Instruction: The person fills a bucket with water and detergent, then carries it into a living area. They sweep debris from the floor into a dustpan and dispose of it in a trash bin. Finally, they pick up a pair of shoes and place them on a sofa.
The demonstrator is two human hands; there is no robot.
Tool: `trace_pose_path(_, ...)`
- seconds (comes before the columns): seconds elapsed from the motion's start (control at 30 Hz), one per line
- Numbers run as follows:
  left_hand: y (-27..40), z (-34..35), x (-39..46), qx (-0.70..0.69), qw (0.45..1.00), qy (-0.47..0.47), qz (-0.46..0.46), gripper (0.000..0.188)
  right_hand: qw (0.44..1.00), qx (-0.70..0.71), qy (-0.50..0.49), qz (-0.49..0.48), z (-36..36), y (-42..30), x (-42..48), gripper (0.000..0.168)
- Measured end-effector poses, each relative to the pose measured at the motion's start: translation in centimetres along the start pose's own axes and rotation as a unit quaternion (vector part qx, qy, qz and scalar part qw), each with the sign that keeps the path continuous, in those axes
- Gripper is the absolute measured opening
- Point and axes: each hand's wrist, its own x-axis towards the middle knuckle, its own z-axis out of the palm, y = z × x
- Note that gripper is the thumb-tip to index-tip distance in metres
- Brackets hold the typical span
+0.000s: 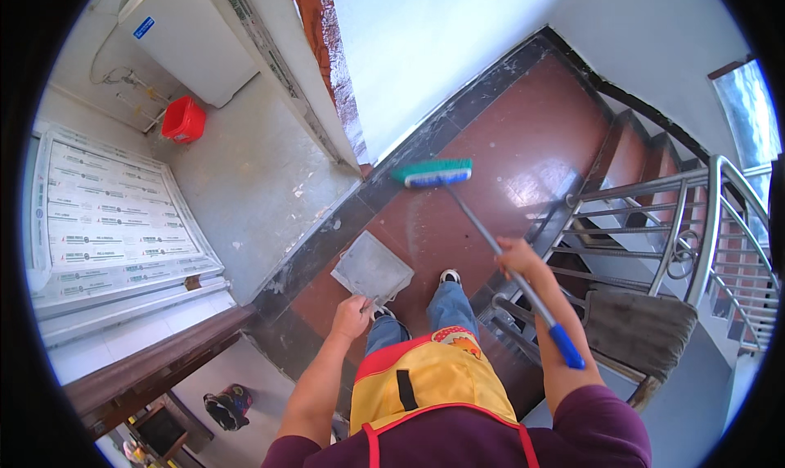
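My right hand (515,258) grips the grey metal handle of a broom (477,221) partway along; the handle's blue end lies by my forearm. The broom head, blue and white with green bristles, is somewhat blurred over the red floor near the dark tile border. In my left hand (352,316), low beside my left shoe, is the handle end of a grey dustpan (373,267). Its dusty flat pan lies at or just above the floor, to the left of the broom's head. How the fingers wrap its handle is partly hidden.
Metal stair railings (705,235) and a cloth-covered seat (641,330) stand at right, with steps (619,152) beyond. A raised threshold borders the room at left, which holds a red bucket (183,119) and a white appliance (190,38). A white wall (429,51) rises ahead.
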Motion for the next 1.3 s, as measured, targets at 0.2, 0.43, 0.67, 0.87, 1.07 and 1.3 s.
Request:
trace_pose_path(0.2, -1.5, -1.0, 4.0, 0.020, 0.998, -0.035, 0.049, 0.015, 0.994, -0.005, -0.028, 0.102, 2.6, 4.7, -11.9, 0.059)
trace_pose_path(0.43, -1.6, -1.1, 6.0, 0.097, 0.983, -0.131, 0.084, 0.016, 0.991, 0.080, 0.033, 0.101, -0.4, 4.5, -19.2, 0.050)
trace_pose_path(0.67, -1.5, -2.0, 6.2, 0.161, 0.946, -0.229, 0.163, 0.014, 0.984, 0.137, 0.094, 0.061, -8.1, 6.0, -11.0, 0.045)
trace_pose_path(0.87, -1.2, -2.8, 10.0, 0.185, 0.918, -0.276, 0.218, 0.014, 0.927, 0.316, 0.180, 0.087, -9.6, 9.2, -2.1, 0.052)
trace_pose_path(1.07, -1.0, -1.2, 11.0, 0.217, 0.891, -0.326, 0.229, 0.013, 0.937, 0.286, 0.145, 0.136, -0.6, 15.0, -10.6, 0.051)
trace_pose_path(1.3, -1.0, -1.2, 11.4, 0.224, 0.887, -0.343, 0.215, 0.013, 0.844, 0.484, 0.043, 0.227, 11.5, 10.8, -22.0, 0.051)
